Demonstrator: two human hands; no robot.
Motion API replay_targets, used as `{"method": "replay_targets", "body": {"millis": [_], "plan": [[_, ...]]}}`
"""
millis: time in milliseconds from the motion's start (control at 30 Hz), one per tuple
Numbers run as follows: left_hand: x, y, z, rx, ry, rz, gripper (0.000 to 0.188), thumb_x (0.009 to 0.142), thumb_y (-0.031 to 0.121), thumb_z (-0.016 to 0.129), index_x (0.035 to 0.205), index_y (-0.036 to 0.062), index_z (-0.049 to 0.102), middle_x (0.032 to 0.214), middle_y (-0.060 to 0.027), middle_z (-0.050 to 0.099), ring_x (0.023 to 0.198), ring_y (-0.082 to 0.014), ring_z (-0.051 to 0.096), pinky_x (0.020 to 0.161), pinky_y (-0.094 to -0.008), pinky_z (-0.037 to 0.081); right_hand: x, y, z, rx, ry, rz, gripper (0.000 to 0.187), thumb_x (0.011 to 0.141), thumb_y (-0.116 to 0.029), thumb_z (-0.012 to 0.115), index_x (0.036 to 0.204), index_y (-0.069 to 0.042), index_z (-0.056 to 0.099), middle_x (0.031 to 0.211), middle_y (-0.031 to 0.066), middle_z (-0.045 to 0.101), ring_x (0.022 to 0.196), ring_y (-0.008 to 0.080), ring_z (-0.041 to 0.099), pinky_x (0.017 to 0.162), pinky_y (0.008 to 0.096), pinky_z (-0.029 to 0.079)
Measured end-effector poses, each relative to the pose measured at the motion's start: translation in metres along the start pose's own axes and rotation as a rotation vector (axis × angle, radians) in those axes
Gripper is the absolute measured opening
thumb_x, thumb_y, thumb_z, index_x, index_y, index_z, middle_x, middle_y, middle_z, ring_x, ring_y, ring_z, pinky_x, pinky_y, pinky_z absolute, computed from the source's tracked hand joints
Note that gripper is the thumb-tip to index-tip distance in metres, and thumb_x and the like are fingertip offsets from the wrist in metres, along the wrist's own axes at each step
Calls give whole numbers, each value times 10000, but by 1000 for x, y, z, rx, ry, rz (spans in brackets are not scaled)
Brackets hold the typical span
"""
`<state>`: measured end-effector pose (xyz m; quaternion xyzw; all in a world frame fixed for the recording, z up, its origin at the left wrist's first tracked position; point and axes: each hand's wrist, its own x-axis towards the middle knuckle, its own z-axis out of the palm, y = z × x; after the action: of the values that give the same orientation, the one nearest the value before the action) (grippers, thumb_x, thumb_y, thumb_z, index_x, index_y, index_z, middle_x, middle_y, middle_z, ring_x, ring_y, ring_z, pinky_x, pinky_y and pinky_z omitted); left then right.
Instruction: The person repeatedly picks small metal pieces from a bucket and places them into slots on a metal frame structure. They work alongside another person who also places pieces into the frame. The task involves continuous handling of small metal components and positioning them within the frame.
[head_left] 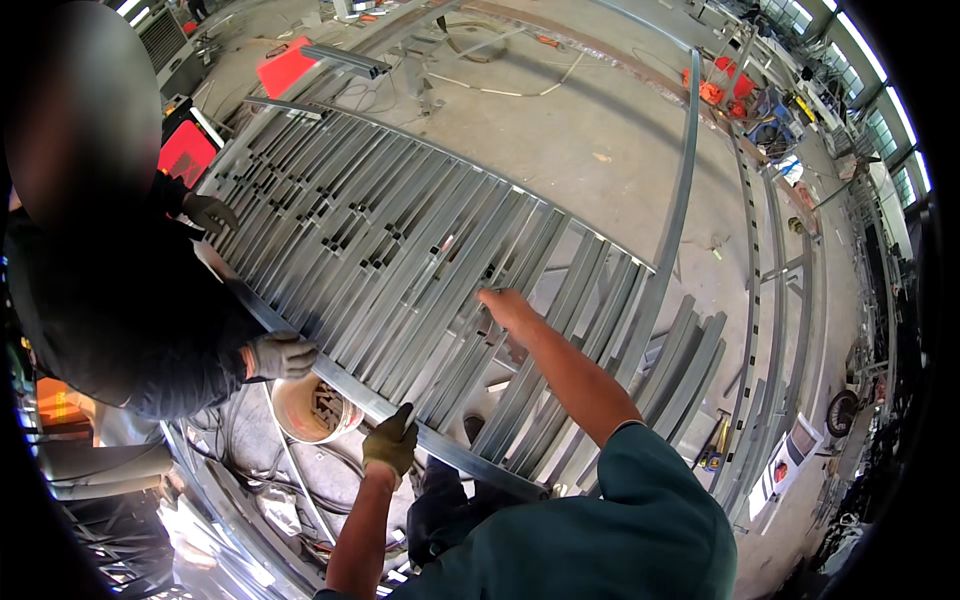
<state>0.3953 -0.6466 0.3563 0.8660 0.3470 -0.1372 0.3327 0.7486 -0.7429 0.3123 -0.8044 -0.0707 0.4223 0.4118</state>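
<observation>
Many grey square metal tubes (390,210) lie side by side across a long metal frame, with small open tube ends showing in places. My right hand (507,309) is bare and reaches over the tubes, its fingers closed on a metal tube near the middle of the rack. My left hand (390,442) wears an olive glove with dark fingertips. It is closed at the near rail (450,449) of the frame, by the tubes' near ends; what it grips is hidden.
A co-worker in dark clothes (110,300) stands at the left, one gloved hand (282,356) at the rail. Below that hand is a bucket of metal pieces (322,408). Cables lie underfoot. Loose tubes (690,370) lie right of the rack; a long upright beam (688,150) stands beyond.
</observation>
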Motion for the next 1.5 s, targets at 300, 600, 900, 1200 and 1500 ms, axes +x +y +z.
{"method": "replay_targets", "body": {"millis": [300,600,900,1200,1500], "plan": [[75,-2,23,-51,-58,72,541,1014,400,543,1467,109,587,1344,-197,682,1232,-374,652,1067,-462,499,46,-30,-20,-451,155,113,556,814,-512,695,1055,-21,798,1066,224,773,1052,388,742,898,459,565],[98,6,38,103,-27,112,346,1023,304,564,1331,150,607,1095,-140,739,955,-383,742,816,-519,597,86,-13,-28,-603,159,164,497,850,-457,693,1089,-32,787,1134,216,765,1084,353,740,912,441,569],[95,2,44,294,387,247,391,870,181,668,1258,148,628,844,-53,708,725,-286,728,615,-438,581,60,-64,-9,-615,131,297,386,885,-300,571,984,3,789,846,148,789,864,291,786,799,394,588],[99,-5,52,269,335,267,415,853,177,674,1268,161,679,826,-57,686,743,-301,713,625,-466,571,100,-22,-19,-813,133,281,435,909,-345,554,1082,-26,792,1006,146,799,1085,314,752,913,421,565],[100,3,51,316,367,183,382,851,213,696,1232,230,695,1104,-40,660,973,-304,629,817,-479,504,124,-8,-10,-870,98,233,439,890,-328,571,1130,-23,778,1165,192,767,1105,398,728,937,475,558]]}}
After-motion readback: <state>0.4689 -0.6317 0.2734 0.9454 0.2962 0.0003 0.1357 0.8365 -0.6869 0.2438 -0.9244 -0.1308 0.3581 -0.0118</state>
